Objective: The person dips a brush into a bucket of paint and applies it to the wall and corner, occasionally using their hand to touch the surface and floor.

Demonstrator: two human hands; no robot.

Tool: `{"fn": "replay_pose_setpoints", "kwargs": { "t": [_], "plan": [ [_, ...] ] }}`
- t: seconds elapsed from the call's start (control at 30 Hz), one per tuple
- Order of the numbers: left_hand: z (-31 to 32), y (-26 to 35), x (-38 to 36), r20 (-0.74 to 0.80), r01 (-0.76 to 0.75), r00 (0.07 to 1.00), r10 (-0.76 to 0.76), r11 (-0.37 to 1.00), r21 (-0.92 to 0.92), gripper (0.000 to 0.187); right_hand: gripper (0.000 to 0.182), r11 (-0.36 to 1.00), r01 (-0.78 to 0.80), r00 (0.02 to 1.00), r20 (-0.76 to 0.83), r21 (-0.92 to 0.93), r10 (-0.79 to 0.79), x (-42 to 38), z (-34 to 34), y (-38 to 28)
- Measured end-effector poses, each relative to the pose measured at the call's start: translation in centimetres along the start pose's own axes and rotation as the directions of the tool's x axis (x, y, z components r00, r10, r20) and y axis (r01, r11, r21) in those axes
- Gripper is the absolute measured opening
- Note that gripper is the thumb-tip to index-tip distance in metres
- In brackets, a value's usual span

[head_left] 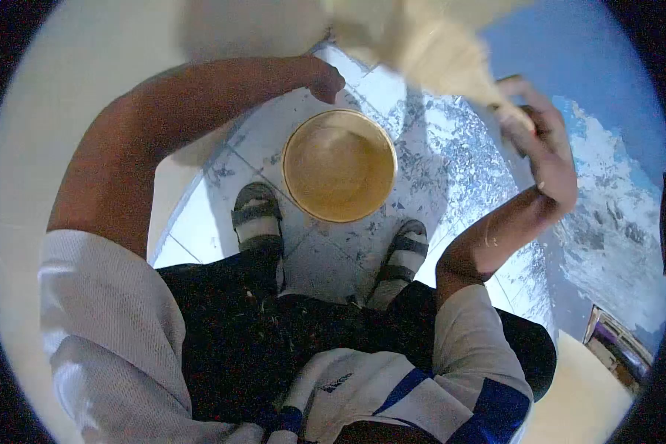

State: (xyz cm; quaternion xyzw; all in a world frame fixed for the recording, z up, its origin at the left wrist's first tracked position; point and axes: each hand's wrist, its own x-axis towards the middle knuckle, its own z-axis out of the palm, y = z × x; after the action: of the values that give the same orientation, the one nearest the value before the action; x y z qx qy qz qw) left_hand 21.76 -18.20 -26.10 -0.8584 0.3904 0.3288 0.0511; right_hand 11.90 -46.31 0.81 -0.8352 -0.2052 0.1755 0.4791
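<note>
My right hand (540,137) is closed round the narrow handle end of a wide paintbrush (448,59). The brush is raised at the upper right, coated in cream colour and blurred by motion. My left hand (324,79) is stretched forward, just above the far rim of a round bucket (287,177). Its fingers look curled together, and I see nothing in them. Cream paint (339,169) fills part of the bucket, which stands upright on the floor between my feet. The far end of the brush blends into the pale background.
A tiled floor (318,255) spotted with paint and flakes lies around the bucket. My sandalled feet flank it. Cream wall (22,185) rises on the left, and a blue wall (592,59) with a patchy white area stands on the right. An electrical box (618,348) is low on the right.
</note>
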Motion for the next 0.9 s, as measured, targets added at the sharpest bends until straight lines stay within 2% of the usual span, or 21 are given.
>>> {"fn": "replay_pose_setpoints", "kwargs": {
  "t": [0.03,0.1,0.13,0.2,0.23,0.3,0.33,0.4,0.43,0.5,0.53,0.63,0.7,0.73,0.8,0.83,0.87,0.9],
  "plan": [
    [0.2,-0.2,-0.1,0.05,-0.018,0.999,0.015,0.998,0.058,0.033,0.022,0.981,0.127,0.986,0.124,-0.144,-0.11,0.2,1.1,-0.6],
    [0.1,-0.5,-0.2,0.142,-0.066,0.989,0.041,0.982,0.175,0.032,0.022,0.851,0.344,0.903,0.388,-0.396,-0.185,2.2,2.6,-2.3],
    [-0.5,0.3,-1.3,0.079,-0.041,0.997,0.027,0.982,0.184,0.025,0.023,0.745,0.461,0.835,0.519,-0.482,-0.182,3.2,3.4,-2.9],
    [-2.0,0.9,-3.0,0.07,-0.037,0.997,0.03,0.993,0.109,0.022,0.021,0.658,0.581,0.792,0.52,-0.479,-0.321,4.1,6.2,-2.0],
    [-1.3,0.0,-1.7,0.072,-0.046,0.997,0.036,0.989,0.139,0.023,0.02,0.609,0.634,0.763,0.516,-0.477,-0.39,4.4,7.9,-1.4],
    [0.2,-1.8,0.8,0.078,-0.062,0.996,0.047,0.978,0.199,0.023,0.019,0.512,0.597,0.772,0.617,-0.618,-0.155,5.5,12.1,-0.9],
    [-0.2,-1.8,0.6,0.013,-0.013,1.0,0.011,0.978,0.21,0.024,0.021,0.528,0.677,0.728,0.575,-0.512,-0.374,6.1,14.1,3.8],
    [-2.5,-0.2,-2.3,-0.171,0.073,0.984,-0.04,0.978,0.195,0.027,0.025,0.571,0.651,0.731,0.617,-0.501,-0.292,6.8,16.5,5.6],
    [-2.9,0.1,-2.5,-0.154,0.075,0.987,-0.043,0.977,0.202,0.027,0.028,0.584,0.543,0.735,0.678,-0.604,0.018,7.2,17.1,3.5],
    [-3.1,0.4,-2.7,-0.111,0.08,0.992,-0.057,0.974,0.212,0.027,0.032,0.797,0.503,0.768,0.596,-0.336,-0.234,6.6,17.6,7.8],
    [-2.5,0.2,-2.2,-0.061,0.051,0.997,-0.039,0.978,0.2,0.027,0.034,0.858,0.486,0.784,0.518,-0.168,-0.342,6.2,18.5,10.1],
    [-1.0,0.1,-0.1,0.064,-0.041,0.997,0.031,0.985,0.169,0.031,0.029,0.865,0.474,0.836,0.392,-0.162,-0.384,5.5,21.0,14.0],
    [-2.2,0.1,-0.1,0.114,-0.088,0.991,0.066,0.977,0.194,0.039,0.03,0.812,0.486,0.838,0.436,-0.323,-0.328,5.7,22.3,15.3],
    [-3.4,0.9,-1.1,0.048,-0.094,0.995,0.086,0.976,0.197,0.037,0.031,0.778,0.486,0.841,0.455,-0.397,-0.293,5.6,22.8,14.7],
    [-4.5,1.7,-1.4,-0.018,-0.088,0.995,0.094,0.972,0.217,0.034,0.03,0.668,0.485,0.803,0.59,-0.565,-0.084,5.9,22.8,12.7],
    [-4.9,2.0,-1.2,-0.052,-0.085,0.994,0.099,0.971,0.222,0.033,0.029,0.616,0.523,0.79,0.606,-0.589,-0.092,5.9,22.6,12.4],
    [-5.4,2.2,-0.9,0.006,-0.118,0.993,0.12,0.967,0.224,0.033,0.029,0.562,0.56,0.776,0.622,-0.609,-0.099,5.9,22.4,12.1],
    [-5.6,2.3,-0.5,0.007,-0.148,0.989,0.151,0.961,0.235,0.033,0.028,0.517,0.625,0.76,0.607,-0.585,-0.232,5.6,22.1,13.1]
  ]
}}
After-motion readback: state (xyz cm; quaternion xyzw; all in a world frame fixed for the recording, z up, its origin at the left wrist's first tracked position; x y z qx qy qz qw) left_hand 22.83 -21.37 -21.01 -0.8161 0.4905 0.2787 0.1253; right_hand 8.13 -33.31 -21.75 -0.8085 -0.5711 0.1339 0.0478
